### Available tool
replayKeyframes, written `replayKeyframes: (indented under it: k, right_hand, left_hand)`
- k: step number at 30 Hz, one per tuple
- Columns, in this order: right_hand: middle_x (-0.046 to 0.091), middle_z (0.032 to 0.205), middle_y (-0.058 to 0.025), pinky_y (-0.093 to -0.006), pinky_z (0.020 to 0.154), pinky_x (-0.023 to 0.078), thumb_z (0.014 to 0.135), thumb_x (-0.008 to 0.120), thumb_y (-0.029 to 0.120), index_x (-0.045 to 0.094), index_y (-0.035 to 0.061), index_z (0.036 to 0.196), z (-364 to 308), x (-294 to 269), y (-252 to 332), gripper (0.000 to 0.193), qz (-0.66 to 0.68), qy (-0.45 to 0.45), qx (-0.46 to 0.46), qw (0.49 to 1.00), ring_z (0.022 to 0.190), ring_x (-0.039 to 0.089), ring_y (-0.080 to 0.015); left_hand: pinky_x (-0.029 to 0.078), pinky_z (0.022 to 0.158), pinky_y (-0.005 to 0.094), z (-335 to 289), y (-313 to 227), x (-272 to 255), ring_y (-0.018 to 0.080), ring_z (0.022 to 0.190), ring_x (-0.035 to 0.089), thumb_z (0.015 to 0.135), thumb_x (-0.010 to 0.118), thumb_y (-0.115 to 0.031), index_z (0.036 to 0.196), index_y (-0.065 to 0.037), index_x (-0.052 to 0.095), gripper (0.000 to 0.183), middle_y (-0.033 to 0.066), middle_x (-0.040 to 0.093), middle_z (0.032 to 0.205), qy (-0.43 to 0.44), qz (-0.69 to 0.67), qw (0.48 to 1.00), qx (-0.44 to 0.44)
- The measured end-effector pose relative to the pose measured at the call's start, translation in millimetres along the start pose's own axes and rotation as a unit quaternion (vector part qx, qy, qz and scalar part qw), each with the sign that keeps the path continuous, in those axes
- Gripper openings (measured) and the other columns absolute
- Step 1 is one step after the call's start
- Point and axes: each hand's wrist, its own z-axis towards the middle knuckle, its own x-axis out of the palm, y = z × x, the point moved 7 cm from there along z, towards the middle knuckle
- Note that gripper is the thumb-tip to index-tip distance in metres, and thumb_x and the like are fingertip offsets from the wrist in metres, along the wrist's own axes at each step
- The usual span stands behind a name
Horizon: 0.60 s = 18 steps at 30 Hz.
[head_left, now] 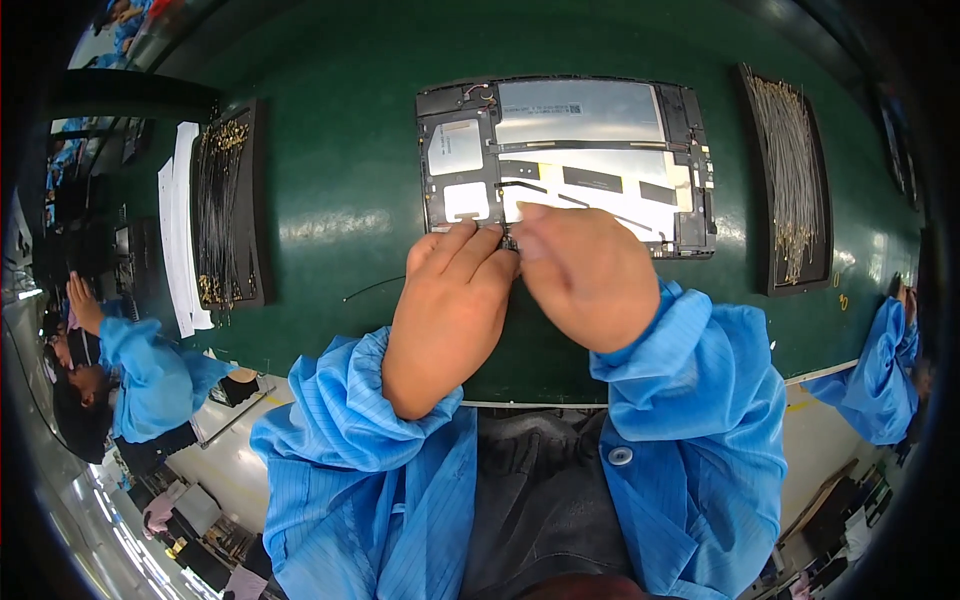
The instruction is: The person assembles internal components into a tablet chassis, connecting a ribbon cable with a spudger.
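An opened tablet [482, 180] lies on the green table in front of me, its silver battery [580, 112] and inner boards bare. My left hand [452, 295] is closed, its fingers pressed together at the tablet's near edge. A thin black cable [375, 289] with a small tip comes out from under this hand and runs left over the table. Close beside it, my right hand [595, 270] is closed in a pinch over the tablet's near edge, slightly blurred. Whatever sits between its fingertips is too small and hidden to make out.
On the left, a black tray [257, 200] holds many thin cables with gold ends, and white sheets [178, 235] lie beside it. Another black tray [826, 215] of grey cables stands on the right. Yellow loops [842, 300] lie near it. People in blue sleeves sit at both sides.
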Motion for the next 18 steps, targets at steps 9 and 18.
replayKeyframes:
  k: [9,18]
  right_hand:
    - [0.054,0.071,-0.0094,-0.026,0.048,0.042,0.084,0.041,0.028,0.045,0.0007,0.102,-5,3,-63,0.033,0.261,-0.08,0.37,0.888,0.058,0.053,-0.0156]
    - [0.053,0.07,-0.0069,-0.0219,0.043,0.04,0.084,0.04,0.033,0.039,0.0008,0.109,-9,0,-56,0.041,0.284,-0.092,0.382,0.875,0.051,0.048,-0.0092]
  left_hand:
    - [0.041,0.067,0.0332,-33,23,-15,0.0238,0.076,0.051,0.077,0.052,-0.021,0.087,0.0,0.054,0.024,0.0117,0.054,0.088,-0.041,-0.183,0.942,-0.277]
    - [0.039,0.049,0.0194,-65,66,30,0.0089,0.057,0.049,0.083,0.046,-0.026,0.088,-0.007,0.049,0.02,0.0,0.05,0.072,-0.193,-0.597,0.567,-0.534]
